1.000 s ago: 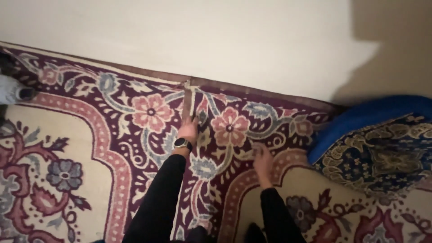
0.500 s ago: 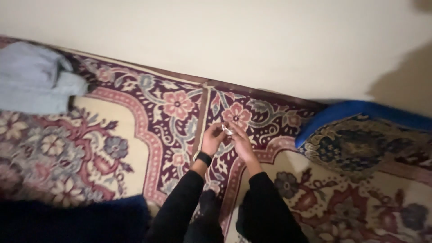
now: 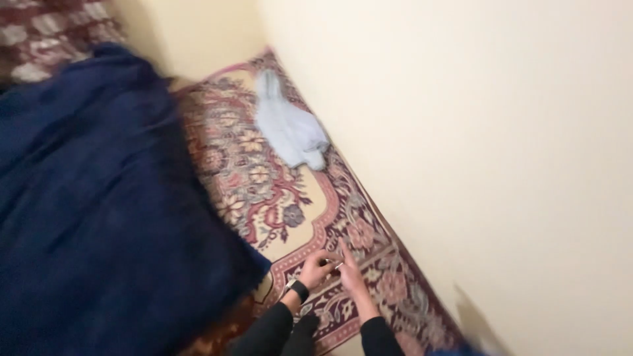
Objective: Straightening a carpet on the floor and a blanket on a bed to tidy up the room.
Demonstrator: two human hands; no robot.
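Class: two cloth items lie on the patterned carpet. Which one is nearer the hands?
The dark blue blanket, large, beside the left hand; the pale blue cloth lies farther off by the wall.

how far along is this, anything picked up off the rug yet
Looks done: a small pale item, too blurred to identify, is off the rug, pinched between the left hand and the right hand. In hand: both hands meet just above the rug's border by the wall. Left: a light blue cloth lies further along the rug, untouched.
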